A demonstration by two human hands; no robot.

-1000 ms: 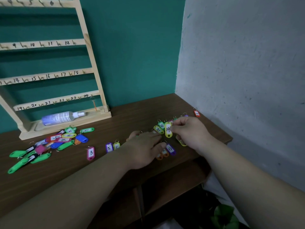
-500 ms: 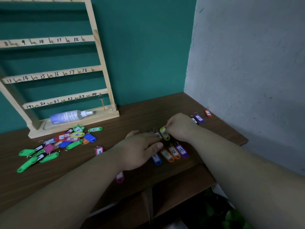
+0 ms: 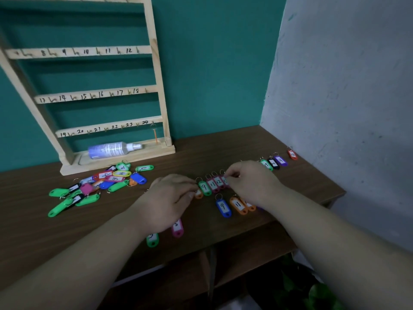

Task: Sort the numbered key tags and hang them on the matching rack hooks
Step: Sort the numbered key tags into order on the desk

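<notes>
The right hand (image 3: 252, 182) pinches a maroon tag (image 3: 225, 181) in the numbered row on the tabletop (image 3: 223, 148), the left hand (image 3: 172, 198) rests flat beside it, holding nothing, and I fear the right wrist could sweep the orange tag (image 3: 238, 205) below out of order.

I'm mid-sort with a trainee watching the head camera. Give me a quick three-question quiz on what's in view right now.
1. True or false: the spray bottle lies on its side in the base of the rack.
2. What number is on the blue tag in the near row, left of the orange tag? A) 9 B) 14 C) 22
3. Which hand pinches the half-hidden tag beside the 12 tag?

Key:
1. True.
2. A.
3. The right hand. The left hand has its fingers out over the table.
</notes>
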